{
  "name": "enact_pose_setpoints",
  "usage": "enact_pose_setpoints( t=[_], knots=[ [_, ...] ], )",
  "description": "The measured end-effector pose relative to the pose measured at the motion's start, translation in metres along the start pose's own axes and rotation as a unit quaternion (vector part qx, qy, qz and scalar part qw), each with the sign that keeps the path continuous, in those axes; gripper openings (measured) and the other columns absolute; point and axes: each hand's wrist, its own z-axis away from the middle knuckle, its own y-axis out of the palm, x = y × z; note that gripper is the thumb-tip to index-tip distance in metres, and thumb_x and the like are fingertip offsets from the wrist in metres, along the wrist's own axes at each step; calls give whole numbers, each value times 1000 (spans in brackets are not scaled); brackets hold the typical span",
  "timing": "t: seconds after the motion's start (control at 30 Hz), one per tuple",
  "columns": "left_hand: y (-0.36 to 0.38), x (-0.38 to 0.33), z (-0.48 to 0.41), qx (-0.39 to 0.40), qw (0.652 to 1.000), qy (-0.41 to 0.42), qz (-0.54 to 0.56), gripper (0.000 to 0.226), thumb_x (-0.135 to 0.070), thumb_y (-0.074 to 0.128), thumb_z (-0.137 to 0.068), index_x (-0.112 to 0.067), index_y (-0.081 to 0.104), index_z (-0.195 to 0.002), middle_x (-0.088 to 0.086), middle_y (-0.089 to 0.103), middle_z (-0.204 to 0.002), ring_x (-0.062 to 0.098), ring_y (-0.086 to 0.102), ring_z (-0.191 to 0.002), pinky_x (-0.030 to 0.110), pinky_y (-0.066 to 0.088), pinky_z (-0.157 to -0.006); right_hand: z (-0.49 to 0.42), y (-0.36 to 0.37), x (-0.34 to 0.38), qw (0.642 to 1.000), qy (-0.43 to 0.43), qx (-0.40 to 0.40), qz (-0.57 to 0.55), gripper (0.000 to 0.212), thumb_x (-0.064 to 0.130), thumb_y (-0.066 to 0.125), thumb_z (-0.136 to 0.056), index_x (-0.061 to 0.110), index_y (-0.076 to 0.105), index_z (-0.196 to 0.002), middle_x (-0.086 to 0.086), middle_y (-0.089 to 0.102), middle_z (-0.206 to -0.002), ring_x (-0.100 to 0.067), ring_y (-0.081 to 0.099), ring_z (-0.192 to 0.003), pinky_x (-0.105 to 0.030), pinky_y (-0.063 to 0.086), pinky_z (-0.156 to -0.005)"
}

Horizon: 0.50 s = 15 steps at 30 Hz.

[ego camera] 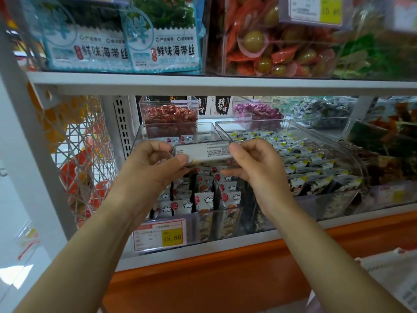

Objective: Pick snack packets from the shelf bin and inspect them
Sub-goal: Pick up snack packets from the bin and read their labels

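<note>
Holding: both hands pinch one snack packet [203,152] between them, its long edge level and a white panel of small print facing the camera.
Left hand [155,163]: fingers curled, thumb laid over the front, pinching the packet's 9 o'clock end.
Right hand [252,163]: fingers curled likewise, thumb tip on the upper corner, pinching the packet's 3 o'clock end.
Packet's place: raised in front of the shelf bin [216,222], just toward 12 o'clock from the middle of the view; how far it clears the stock beneath cannot be told.
Bin stock: balloon packets [204,199] stand upright in rows, white with red balloons and clouds, at 6 o'clock of the held one.
Price tag [161,236]: on the bin's front wall toward 7 o'clock, with a yellow patch reading 15.80.
Neighbour bin [316,168]: clear, just beside the shelf bin at 3 o'clock, filled with black, white and yellow packets.
Red sweets box [170,116]: clear, behind the shelf bin at 12 o'clock.
Purple sweets box [257,111]: clear, at 1 o'clock, behind the neighbour bin.
Upper shelf: seaweed bags [162,41] at 11 o'clock; a clear olive bin [270,41] of green olives in orange wrappers at 1 o'clock.
Wire basket [85,154]: white, at the shelf's side at 9 o'clock, with blurred orange and red things behind its mesh.
</note>
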Motion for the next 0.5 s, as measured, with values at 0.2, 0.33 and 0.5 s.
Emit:
enact_pose_setpoints(
  t=[0.2,0.33,0.5],
  knots=[
    [4,-1,3,32,992,58,-110,49,-23,72,-58,-25,57,-105,-13,70,-94,11,69,-89,16,53,-72,0,0,1,997,-25,-2,71,9,19,68,-83,27,71,-80,4,68,-81,-26,66,-88,-52,55,-78],
    [7,-3,6,51,984,75,-154,47,-17,73,-63,-29,58,-106,-15,67,-94,7,66,-94,17,53,-76,0,-1,3,997,-35,-30,68,17,16,67,-83,19,67,-66,-6,63,-70,-38,62,-81,-58,53,-70],
    [13,-1,9,58,969,88,-222,38,-5,72,-75,-30,60,-101,-4,63,-103,8,61,-99,25,52,-84,-2,-1,0,993,-46,-50,95,20,15,64,-86,10,60,-67,-23,59,-78,-44,60,-80,-62,51,-66]
  ],
)
